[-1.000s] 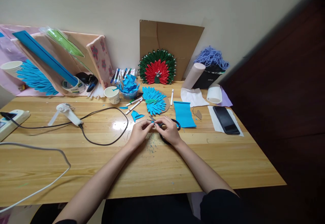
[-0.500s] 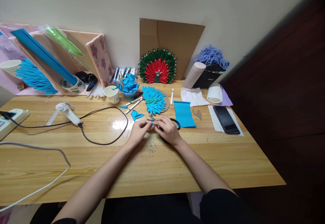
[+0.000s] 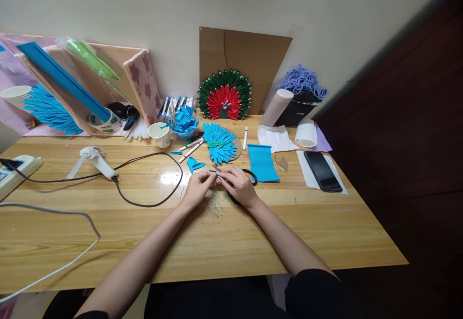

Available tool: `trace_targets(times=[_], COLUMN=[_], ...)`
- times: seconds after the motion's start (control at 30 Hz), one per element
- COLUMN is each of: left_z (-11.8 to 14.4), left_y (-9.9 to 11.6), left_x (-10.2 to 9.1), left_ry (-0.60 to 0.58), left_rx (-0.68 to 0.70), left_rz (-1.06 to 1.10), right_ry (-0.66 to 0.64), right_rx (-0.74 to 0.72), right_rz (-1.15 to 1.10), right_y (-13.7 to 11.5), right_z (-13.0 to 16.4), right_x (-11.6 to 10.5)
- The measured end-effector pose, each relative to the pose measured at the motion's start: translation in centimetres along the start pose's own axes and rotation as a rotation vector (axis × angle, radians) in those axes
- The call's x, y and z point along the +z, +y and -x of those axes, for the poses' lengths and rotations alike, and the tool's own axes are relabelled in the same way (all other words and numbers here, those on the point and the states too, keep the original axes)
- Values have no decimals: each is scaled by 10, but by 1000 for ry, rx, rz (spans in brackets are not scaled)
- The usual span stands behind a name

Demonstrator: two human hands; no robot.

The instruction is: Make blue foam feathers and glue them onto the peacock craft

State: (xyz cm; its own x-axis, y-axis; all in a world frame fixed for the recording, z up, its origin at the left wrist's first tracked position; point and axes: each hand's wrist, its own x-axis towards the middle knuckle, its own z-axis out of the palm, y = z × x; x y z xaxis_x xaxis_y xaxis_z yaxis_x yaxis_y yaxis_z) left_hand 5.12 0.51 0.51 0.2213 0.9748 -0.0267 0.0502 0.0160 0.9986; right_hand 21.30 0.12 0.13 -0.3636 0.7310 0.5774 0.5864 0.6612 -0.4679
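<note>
My left hand [image 3: 197,189] and my right hand [image 3: 239,187] meet over the wooden table, fingertips pinched on a small piece of blue paper [image 3: 217,175] that is mostly hidden. Black-handled scissors [image 3: 254,178] lie under and beside my right hand, their blades pointing left just beyond the fingers. Behind the hands is a blue paper-petal peacock [image 3: 219,143] with a green body, on a round of cardboard. A folded blue scrap [image 3: 195,165] lies beyond my left hand, and a blue paper sheet [image 3: 264,163] is right of the scissors.
A glue gun [image 3: 97,161] with a looping black cord lies left. Along the back stand a paper cup [image 3: 159,135], a tub of blue scraps [image 3: 183,125], a red-and-green peacock [image 3: 224,98] and a cardboard sheet [image 3: 246,54]. At right are a phone [image 3: 322,171] and a paper roll [image 3: 306,133].
My fingertips have shifted slightly around the small blue paper piece, and less of it shows between them. Everything else on the table stays in place.
</note>
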Motion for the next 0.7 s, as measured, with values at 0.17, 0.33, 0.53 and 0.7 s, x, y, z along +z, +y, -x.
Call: trace_targets(times=[0.17, 0.33, 0.53, 0.7], left_z=[-1, 1, 2, 3], left_y=[-3, -6, -5, -2], left_x=[-2, -1, -2, -4], left_ry=[-48, -55, -17, 5], left_rx=[-33, 21, 196, 240], left_rz=[18, -83, -335, -440], right_ry=[16, 19, 33, 43], right_rx=[1, 26, 75, 138], right_rz=[3, -13, -81, -146], right_y=[-1, -1, -2, -4], right_z=[-1, -3, -4, -3], right_x=[-1, -3, -3, -2])
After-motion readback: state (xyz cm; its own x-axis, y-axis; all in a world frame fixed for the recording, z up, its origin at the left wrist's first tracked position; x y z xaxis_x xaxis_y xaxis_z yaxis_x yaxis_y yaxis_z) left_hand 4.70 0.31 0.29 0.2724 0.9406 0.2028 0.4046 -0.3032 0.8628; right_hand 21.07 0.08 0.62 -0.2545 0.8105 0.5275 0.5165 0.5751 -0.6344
